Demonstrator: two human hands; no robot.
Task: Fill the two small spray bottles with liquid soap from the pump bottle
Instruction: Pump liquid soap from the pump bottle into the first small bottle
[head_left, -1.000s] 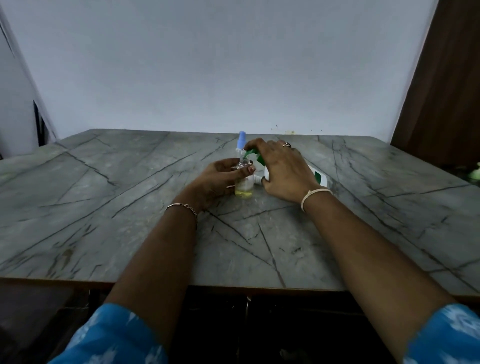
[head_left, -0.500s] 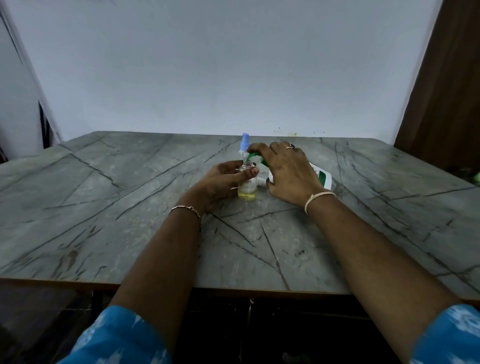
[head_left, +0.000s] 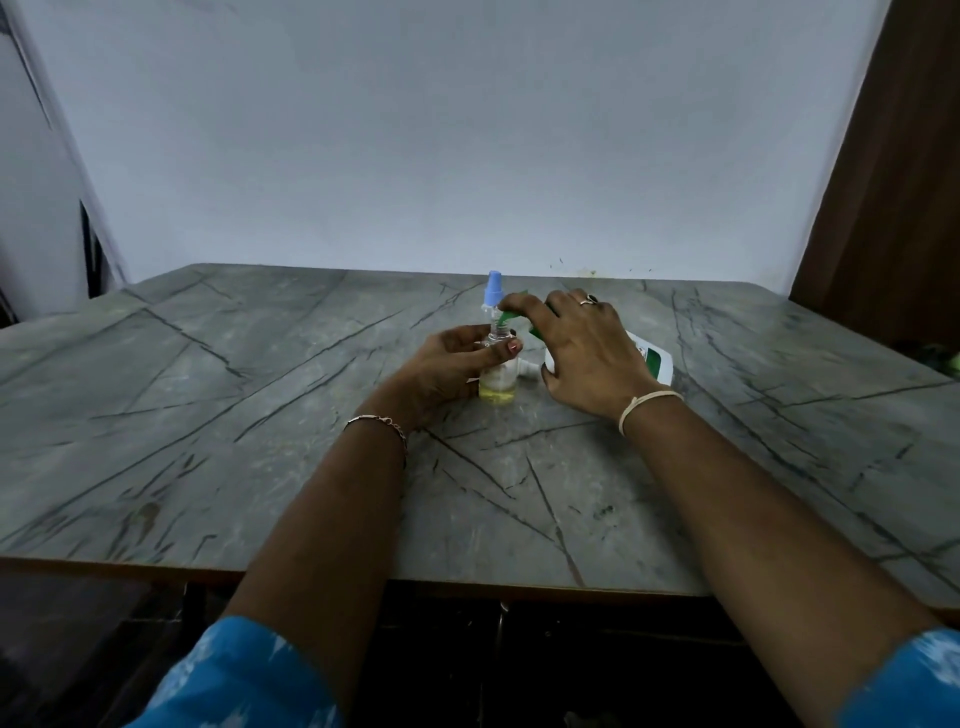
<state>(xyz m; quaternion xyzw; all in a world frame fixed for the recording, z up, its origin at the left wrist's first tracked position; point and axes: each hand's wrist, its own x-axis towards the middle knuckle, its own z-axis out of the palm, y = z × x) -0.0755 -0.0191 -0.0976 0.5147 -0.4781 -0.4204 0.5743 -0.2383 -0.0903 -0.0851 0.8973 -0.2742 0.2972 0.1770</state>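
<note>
A small clear spray bottle (head_left: 497, 387) stands upright mid-table with a little yellow liquid at its bottom; my left hand (head_left: 451, 371) grips it around the neck. Behind it stands a second small spray bottle with a blue cap (head_left: 492, 288). The white pump bottle (head_left: 653, 361) with a green label is tilted toward the clear bottle. My right hand (head_left: 584, 353) covers it and holds its green pump head (head_left: 511, 316), whose nozzle sits over the clear bottle's open mouth. Most of the pump bottle is hidden under my hand.
The grey marble-patterned table (head_left: 260, 415) runs to a white wall at the back. A small white part (head_left: 529, 368) lies on the table beside the clear bottle. A brown door or panel (head_left: 893, 182) stands at the far right.
Both hands and the bottles keep their places. Only the camera view shifts slightly.
</note>
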